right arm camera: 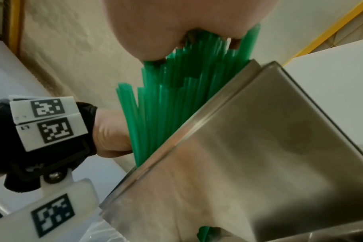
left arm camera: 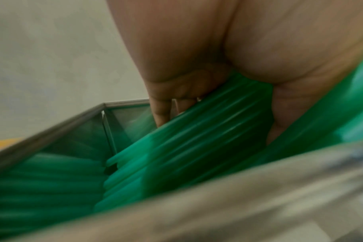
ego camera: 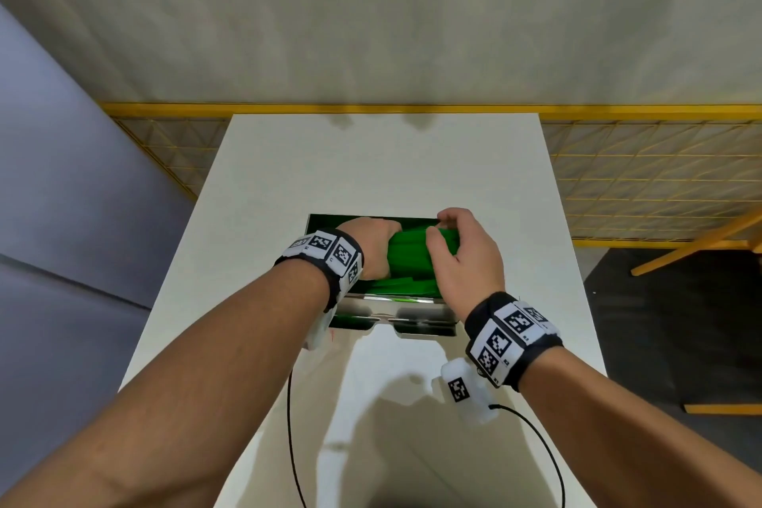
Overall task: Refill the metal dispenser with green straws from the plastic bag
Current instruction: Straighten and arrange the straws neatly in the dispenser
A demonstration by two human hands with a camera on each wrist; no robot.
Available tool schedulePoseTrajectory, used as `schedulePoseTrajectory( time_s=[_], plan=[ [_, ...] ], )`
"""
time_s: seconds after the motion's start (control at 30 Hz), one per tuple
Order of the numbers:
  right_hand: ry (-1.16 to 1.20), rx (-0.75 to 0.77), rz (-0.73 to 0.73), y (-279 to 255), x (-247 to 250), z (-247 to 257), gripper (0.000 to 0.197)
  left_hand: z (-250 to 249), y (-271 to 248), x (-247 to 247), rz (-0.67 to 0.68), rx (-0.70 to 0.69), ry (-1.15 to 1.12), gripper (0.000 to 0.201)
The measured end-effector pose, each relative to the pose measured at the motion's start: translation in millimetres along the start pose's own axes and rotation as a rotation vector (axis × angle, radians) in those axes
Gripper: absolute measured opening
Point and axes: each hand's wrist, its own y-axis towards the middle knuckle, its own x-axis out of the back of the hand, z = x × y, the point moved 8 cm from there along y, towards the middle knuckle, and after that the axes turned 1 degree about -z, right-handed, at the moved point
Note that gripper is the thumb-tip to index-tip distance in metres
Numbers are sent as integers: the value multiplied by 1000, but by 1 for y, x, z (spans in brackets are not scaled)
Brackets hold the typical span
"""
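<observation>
The metal dispenser (ego camera: 412,320) stands open-topped in the middle of the white table (ego camera: 288,186), with green straws lying inside. My left hand (ego camera: 385,235) grips a thick bundle of green straws (ego camera: 412,256) near its left part, just above the opening. My right hand (ego camera: 439,225) curls its thumb and fingers over the bundle's right end. In the left wrist view my fingers (left arm camera: 162,113) wrap the straws (left arm camera: 207,131) above the steel rim (left arm camera: 52,126). In the right wrist view the straw ends (right arm camera: 172,98) rise behind the dispenser's steel front (right arm camera: 249,147) into my palm.
A yellow wire-mesh fence (ego camera: 618,169) runs behind and right of the table, with a plain wall above. Black cables (ego camera: 290,425) hang from both wrist units over the table's near part. A bit of clear crinkled plastic (right arm camera: 97,232) shows below the dispenser's front.
</observation>
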Motion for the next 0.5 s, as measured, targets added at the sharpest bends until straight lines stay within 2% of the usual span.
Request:
schedulePoseTrajectory(
  time_s=[0.1, 0.2, 0.37, 0.5],
  plan=[
    [33, -14, -23, 0, 3, 1, 21, -1, 0, 5, -5, -11, 10, 33],
    [168, -57, -75, 5, 10, 2, 11, -3, 0, 12, -17, -3, -11, 36],
    [309, -150, -147, 18, 21, -7, 14, -10, 3, 25, -39, -8, -17, 37],
    [197, -153, 3, 22, 7, -9, 20, -6, 6, 18, 10, 7, 17, 46]
  ],
)
